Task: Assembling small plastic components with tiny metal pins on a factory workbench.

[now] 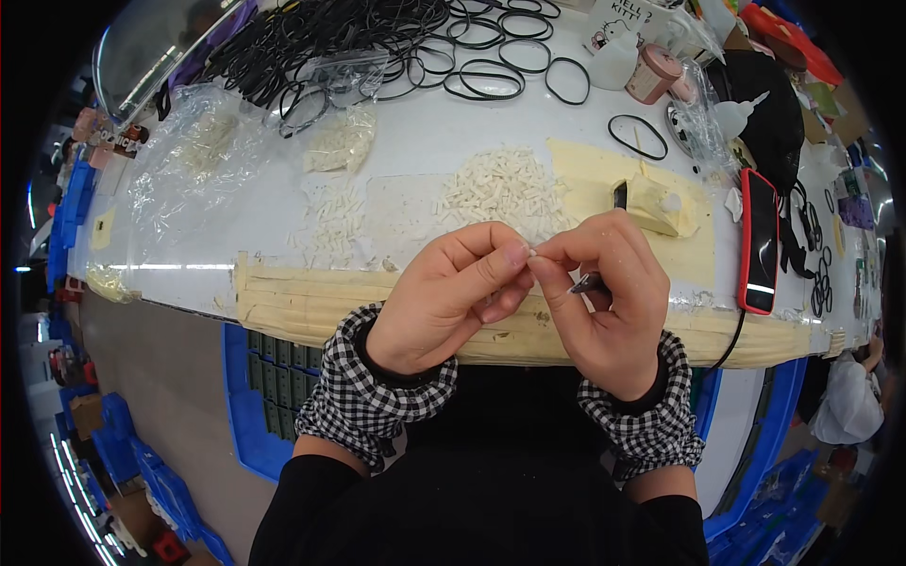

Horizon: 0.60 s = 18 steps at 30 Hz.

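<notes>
The desk [425,123] has a white top. Its front edge carries a pale yellow padded strip [293,294], worn and stained in places. Grey floor [170,368] shows to the left, and blue bins [247,424] stand below the front edge. At far right, a person in a light top [845,401] is partly visible.

A small white piece [532,252] is located above the front part of the desk, between the two hands. The fingers of the left hand [448,297] and the right hand [618,302] are closed, thumb and forefinger of each meeting at this piece. The right hand also retains a dark, thin tool [587,282] against the palm; its type cannot be determined.

Directly beyond the hands lies a pile of white pieces [500,184]; a thinner scatter [330,217] lies to its left. A yellow sheet [694,264] adjoins the pile on the right. Black bands [321,42] occupy the far edge.

Lateral room: white surface extends left of the scatter toward the clear plastic bag [193,141]. On the right, a red-cased phone [759,241] near the front edge limits movement. Both wrists cross the padded strip.
</notes>
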Tool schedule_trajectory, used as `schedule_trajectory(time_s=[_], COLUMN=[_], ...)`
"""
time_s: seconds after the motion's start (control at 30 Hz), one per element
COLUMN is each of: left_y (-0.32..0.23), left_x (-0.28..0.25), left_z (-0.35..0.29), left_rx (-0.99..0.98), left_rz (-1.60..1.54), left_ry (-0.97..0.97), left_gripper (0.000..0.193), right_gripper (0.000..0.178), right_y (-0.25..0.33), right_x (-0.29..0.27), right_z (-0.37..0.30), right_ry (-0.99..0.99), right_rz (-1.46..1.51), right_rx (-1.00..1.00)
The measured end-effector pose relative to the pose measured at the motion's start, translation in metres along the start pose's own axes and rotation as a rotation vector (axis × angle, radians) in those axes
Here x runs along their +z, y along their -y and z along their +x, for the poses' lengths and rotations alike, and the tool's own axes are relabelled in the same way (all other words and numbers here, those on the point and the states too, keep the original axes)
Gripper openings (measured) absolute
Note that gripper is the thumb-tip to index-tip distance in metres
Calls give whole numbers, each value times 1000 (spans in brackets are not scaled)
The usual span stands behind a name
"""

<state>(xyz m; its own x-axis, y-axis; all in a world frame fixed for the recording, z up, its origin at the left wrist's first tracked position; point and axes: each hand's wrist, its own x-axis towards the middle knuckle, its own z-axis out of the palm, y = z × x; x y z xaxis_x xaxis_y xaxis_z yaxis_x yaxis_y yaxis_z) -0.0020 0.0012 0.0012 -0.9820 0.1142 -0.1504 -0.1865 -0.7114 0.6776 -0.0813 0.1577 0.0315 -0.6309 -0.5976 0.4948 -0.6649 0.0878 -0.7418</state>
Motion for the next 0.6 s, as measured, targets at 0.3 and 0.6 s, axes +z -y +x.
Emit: schedule_trajectory(time_s=[0.3, 0.6], left_y=[1, 1], left_x=[4, 9], left_z=[1, 2], left_rx=[19, 59], left_rz=[83, 13], left_ry=[-77, -149], left_gripper=[17, 15], right_gripper=[16, 16], right_y=[3, 2], right_x=[-2, 3], right_z=[0, -3], right_ry=[-25, -29], right_rz=[-8, -101], right_rx=[39, -110])
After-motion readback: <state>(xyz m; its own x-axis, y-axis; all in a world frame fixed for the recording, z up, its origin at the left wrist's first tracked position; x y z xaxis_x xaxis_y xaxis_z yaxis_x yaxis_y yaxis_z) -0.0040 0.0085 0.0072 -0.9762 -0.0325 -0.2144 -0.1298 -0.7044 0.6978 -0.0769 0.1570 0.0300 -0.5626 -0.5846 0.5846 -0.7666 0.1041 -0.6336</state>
